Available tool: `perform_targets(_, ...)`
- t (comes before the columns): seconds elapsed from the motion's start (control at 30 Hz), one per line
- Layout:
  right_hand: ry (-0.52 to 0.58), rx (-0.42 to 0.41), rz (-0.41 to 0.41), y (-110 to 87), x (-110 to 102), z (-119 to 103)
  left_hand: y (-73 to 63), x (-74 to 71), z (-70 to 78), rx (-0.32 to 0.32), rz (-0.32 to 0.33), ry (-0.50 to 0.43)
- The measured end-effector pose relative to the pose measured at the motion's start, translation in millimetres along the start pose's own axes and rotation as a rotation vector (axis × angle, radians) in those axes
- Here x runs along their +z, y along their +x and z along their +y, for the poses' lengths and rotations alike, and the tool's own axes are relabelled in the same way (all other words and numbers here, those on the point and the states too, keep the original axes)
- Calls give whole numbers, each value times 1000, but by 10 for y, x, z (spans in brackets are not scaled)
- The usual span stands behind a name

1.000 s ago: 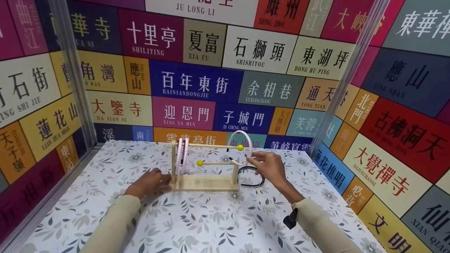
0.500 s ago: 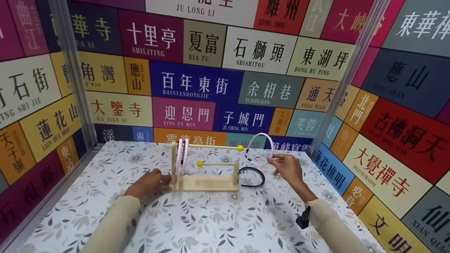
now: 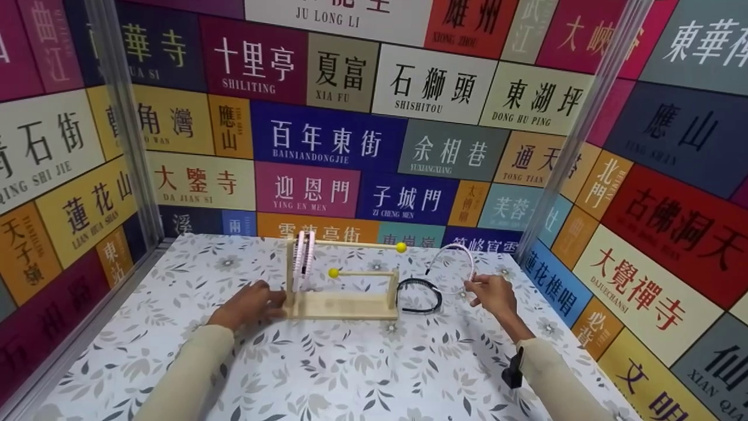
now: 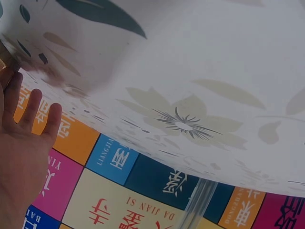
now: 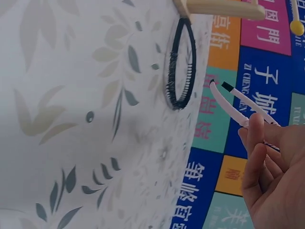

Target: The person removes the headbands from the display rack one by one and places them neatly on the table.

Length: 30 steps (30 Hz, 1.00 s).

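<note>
A white table [image 3: 350, 374] patterned with grey and beige leaves and flowers stands in a corner enclosed by wall panels [image 3: 327, 131] of coloured blocks printed with Chinese characters and Latin lettering, with metal posts [image 3: 127, 117] at the left and right corners. The two hands are well apart. The left hand [image 3: 251, 304] lies low at the left end of a wooden stand [image 3: 345, 307], touching it; in the left wrist view three fingers reach out fairly straight, but the thumb is out of sight, so I cannot tell whether it clamps the wood. The right hand [image 3: 494, 295] pinches a pale pink headband [image 5: 229, 106] between thumb and fingers, holding it to the right of the stand, above the table. Both forearms wear cream sleeves [image 3: 193, 362], and a small black device [image 3: 513, 371] sits at the right wrist. The held band is a thin, open curve with two black-tipped ends. A black headband [image 3: 439, 298] with inner teeth lies beside the stand's right end. The stand is pale, smooth wood: a flat base, two uprights, and two horizontal rods ending in yellow balls [image 3: 401, 247]. Ribbed pink headbands [image 3: 310, 257] hang on the upper rod, close to the left upright.
</note>
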State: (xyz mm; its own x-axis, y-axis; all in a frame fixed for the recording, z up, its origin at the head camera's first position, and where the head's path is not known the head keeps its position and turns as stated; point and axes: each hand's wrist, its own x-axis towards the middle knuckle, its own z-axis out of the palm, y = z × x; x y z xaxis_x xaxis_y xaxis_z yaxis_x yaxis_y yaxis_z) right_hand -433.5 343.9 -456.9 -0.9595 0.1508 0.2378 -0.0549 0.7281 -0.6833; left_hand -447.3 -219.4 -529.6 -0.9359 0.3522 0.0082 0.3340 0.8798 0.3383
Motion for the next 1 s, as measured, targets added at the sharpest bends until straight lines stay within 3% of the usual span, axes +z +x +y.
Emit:
perform_targets(0.2, -20, 13, -30, -44, 35, 147, -11, -23, 12, 81, 24, 42)
perform_targets(0.5, -23, 52, -55, -57, 113, 363, -61, -46, 56, 14, 6, 3)
perform_targets(0.83, -35, 138, -11, -4, 183, 589, -80, -61, 82, -26, -1, -48)
perform_targets(1.0, 3, 114, 0, -48, 206, 657, -42, -57, 78, -20, -5, -27)
